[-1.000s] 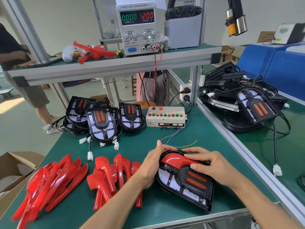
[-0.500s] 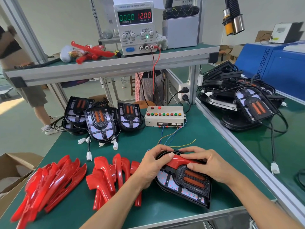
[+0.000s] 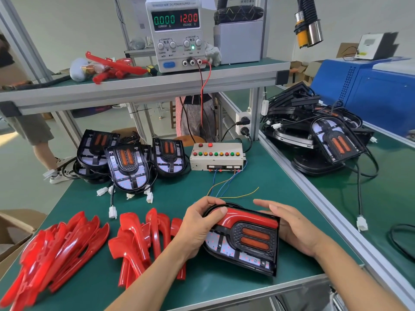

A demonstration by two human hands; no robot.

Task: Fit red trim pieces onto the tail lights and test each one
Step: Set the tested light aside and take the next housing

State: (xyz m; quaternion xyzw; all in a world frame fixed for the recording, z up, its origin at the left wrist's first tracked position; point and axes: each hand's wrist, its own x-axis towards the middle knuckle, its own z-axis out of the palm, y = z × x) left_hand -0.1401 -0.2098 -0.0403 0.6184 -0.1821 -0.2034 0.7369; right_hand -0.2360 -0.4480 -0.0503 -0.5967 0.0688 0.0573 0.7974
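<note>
On the upper shelf [image 3: 143,88] you have a power supply [image 3: 177,34] showing 0.000 and 12.00, while beyond the right edge of the tabletop [image 3: 269,187] you see a blue machine [image 3: 370,90], and beside its left edge a cardboard box [image 3: 13,230].

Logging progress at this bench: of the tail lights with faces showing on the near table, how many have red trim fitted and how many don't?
Tail light with red trim fitted: 1
Bare tail lights: 3
Total: 4
Others may lie hidden beneath the bare ones.
</note>
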